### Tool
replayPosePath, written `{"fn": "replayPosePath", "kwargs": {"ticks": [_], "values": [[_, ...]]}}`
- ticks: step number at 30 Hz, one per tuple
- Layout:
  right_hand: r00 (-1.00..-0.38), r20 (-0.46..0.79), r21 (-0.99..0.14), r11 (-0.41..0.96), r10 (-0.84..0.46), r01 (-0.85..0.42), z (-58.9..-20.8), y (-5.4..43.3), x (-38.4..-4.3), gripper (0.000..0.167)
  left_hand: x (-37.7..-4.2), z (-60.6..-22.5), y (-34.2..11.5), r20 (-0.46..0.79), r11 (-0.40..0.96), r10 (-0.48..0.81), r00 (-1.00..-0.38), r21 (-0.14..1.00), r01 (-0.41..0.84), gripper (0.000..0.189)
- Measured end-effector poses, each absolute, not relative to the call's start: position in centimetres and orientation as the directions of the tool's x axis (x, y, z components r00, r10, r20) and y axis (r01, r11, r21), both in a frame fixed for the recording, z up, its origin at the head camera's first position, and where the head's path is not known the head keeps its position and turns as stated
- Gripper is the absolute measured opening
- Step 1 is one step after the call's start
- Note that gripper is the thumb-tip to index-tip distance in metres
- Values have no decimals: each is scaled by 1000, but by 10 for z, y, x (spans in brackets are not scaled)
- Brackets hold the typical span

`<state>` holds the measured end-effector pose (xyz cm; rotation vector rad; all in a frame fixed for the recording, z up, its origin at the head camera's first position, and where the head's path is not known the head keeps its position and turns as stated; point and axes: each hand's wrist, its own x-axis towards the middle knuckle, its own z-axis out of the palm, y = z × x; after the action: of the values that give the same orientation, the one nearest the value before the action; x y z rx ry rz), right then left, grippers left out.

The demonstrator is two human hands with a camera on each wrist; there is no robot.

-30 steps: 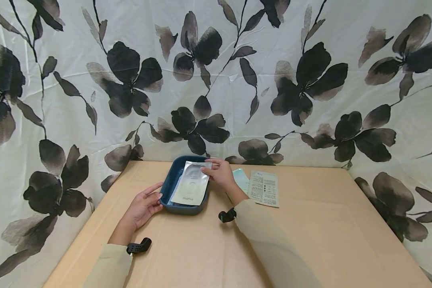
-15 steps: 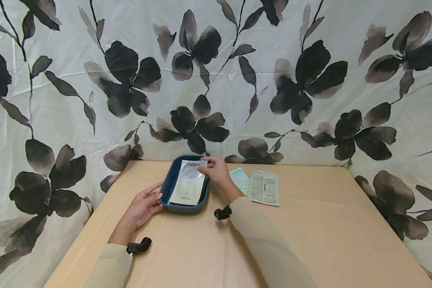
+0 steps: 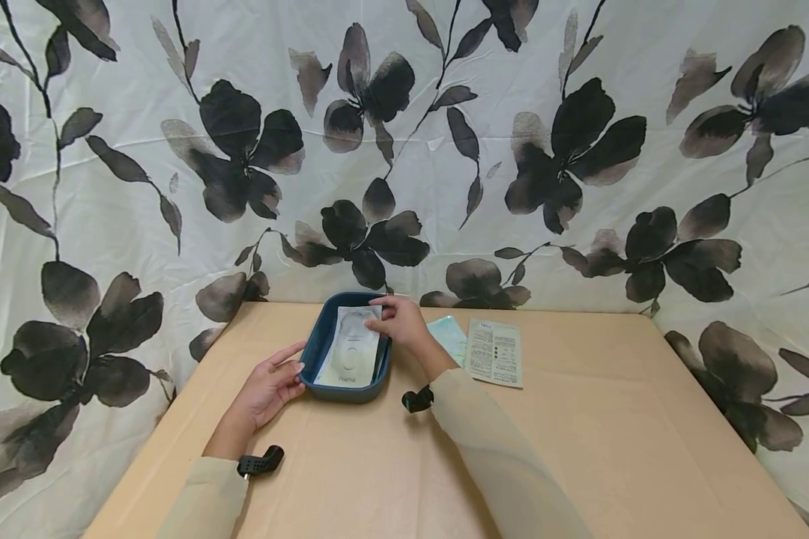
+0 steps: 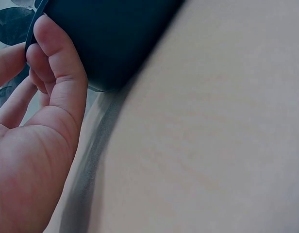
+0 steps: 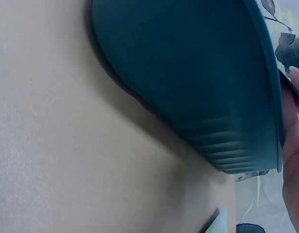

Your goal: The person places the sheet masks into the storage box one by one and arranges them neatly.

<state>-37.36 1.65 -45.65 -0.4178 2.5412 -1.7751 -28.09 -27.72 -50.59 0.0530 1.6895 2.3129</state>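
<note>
A dark blue plastic storage bin (image 3: 352, 395) sits near the back of the table. My left hand (image 3: 270, 393) grips its near left rim between thumb and fingers; the left wrist view shows the bin's wall (image 4: 108, 43) beyond the thumb. Inside the bin lies a silvery-white and pale green flat sachet (image 3: 349, 352), which looks like a face mask packet. My right hand (image 3: 404, 326) reaches over the right rim and pinches the sachet's upper right edge. In the right wrist view the bin's outer side (image 5: 188, 82) hides most of the sachet.
Right of the bin, a light teal packet (image 3: 449, 338) lies partly behind my right forearm. Beside it lies a pale green printed sachet (image 3: 494, 353). A floral cloth (image 3: 472, 180) hangs along the table's back edge. The tan tabletop (image 3: 613, 419) extends to the front and right.
The sachet has moved left and settled lower into the bin, with my right hand shifting slightly left along with it. My left hand stays on the rim.
</note>
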Motion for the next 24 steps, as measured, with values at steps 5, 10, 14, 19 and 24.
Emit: {"fn": "replayPosePath", "kwargs": {"ticks": [5, 10, 14, 19, 24], "values": [[-956, 179, -880, 397, -234, -262, -454, 17, -374, 45, -282, -505, -277, -136, -282, 235, -962, 938, -202, 63], [-952, 218, -815, 496, -216, -299, -453, 15, -374, 43, -282, -506, -277, -141, -285, 233, -962, 936, -206, 63], [-960, 209, -811, 514, -188, -278, -453, 13, -372, 42, -282, -506, -277, -138, -288, 238, -961, 935, -205, 63], [-963, 191, -807, 528, -192, -266, -452, 14, -370, 44, -282, -506, -276, -128, -294, 246, -961, 935, -200, 62], [-956, 181, -800, 530, -233, -281, -451, 18, -372, 44, -282, -507, -277, -132, -293, 240, -962, 935, -201, 62]]}}
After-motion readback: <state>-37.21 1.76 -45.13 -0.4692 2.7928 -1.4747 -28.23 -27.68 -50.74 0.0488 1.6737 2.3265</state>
